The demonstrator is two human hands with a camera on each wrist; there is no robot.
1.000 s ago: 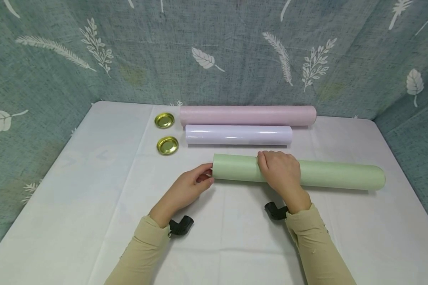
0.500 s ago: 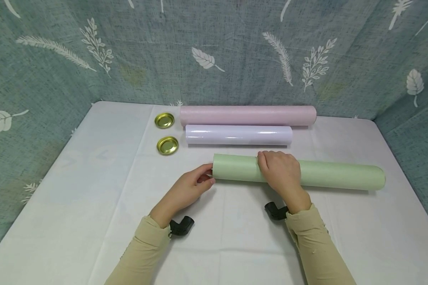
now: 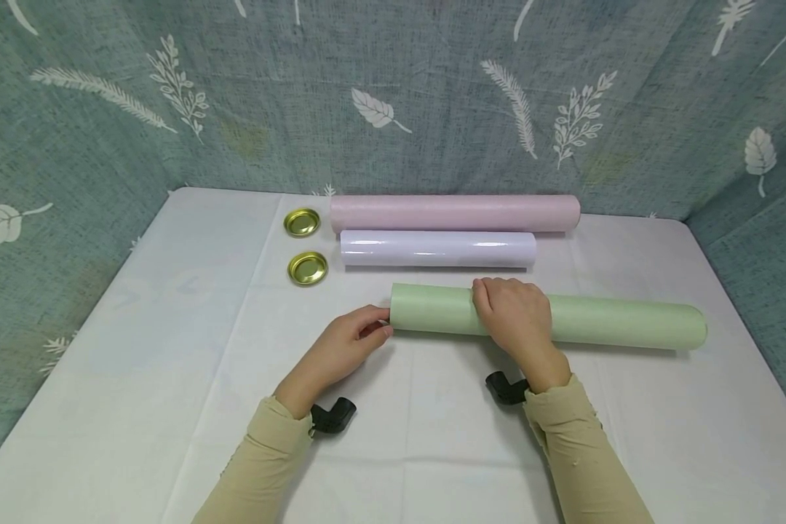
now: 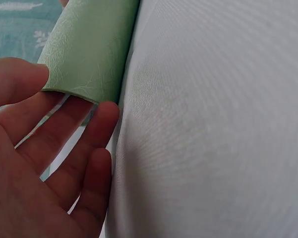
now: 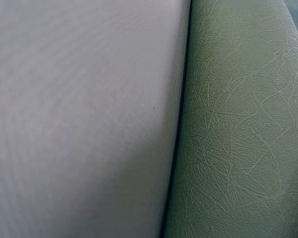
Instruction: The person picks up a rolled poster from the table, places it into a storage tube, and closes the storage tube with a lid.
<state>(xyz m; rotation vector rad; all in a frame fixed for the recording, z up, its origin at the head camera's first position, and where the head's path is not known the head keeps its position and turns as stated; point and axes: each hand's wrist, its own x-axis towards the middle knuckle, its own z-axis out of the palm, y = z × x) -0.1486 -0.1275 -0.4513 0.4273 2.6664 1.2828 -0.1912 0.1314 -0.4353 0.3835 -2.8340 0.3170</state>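
A long pale green tube (image 3: 616, 322) with a creased, leathery surface lies across the table. My right hand (image 3: 517, 313) grips it from above, left of its middle, fingers wrapped over its far side. At the left end, my left hand (image 3: 340, 346) pinches the rim. In the left wrist view the thumb (image 4: 22, 79) lies against the outside of the green tube (image 4: 89, 54), while two fingers reach in at its end, their tips hidden. The other two fingers are bent just below the rim. The right wrist view shows only the tube's side (image 5: 243, 124) and the tablecloth.
A pink tube (image 3: 455, 213) lies at the back, with a shorter glossy white roll (image 3: 439, 249) in front of it. Two shallow gold lids, one behind (image 3: 302, 222) and one nearer (image 3: 308, 268), sit to their left. A leaf-patterned curtain (image 3: 432, 87) surrounds the white tablecloth (image 3: 137, 349).
The left hand's fingers have shifted slightly at the tube's left end. The right hand and the green tube stay where they were.
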